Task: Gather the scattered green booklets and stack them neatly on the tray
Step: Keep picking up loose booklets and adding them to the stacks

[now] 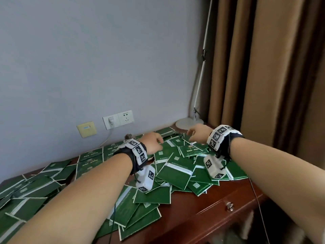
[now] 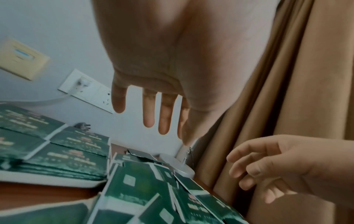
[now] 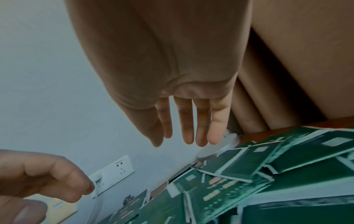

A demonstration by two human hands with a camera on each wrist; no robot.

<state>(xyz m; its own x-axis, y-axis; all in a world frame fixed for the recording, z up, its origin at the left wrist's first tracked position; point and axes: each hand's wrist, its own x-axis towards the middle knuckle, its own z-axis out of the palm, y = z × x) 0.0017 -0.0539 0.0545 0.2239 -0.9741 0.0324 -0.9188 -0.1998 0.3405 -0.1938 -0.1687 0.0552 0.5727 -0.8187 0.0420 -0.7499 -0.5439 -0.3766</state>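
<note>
Green booklets (image 1: 175, 171) with white edges are lying scattered in overlapping heaps across the wooden surface (image 1: 202, 208), some face-up, others tilted.

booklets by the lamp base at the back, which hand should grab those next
Right, probably. The right hand hovers open over the booklets nearest the lamp base; the left hand, also open and empty, is farther from it.

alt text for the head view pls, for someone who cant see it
Two bare hands, left and right, reach open and empty over a messy heap of green booklets covering a wooden desk. Behind are a grey wall with sockets, a white lamp base and tan curtains.
</note>
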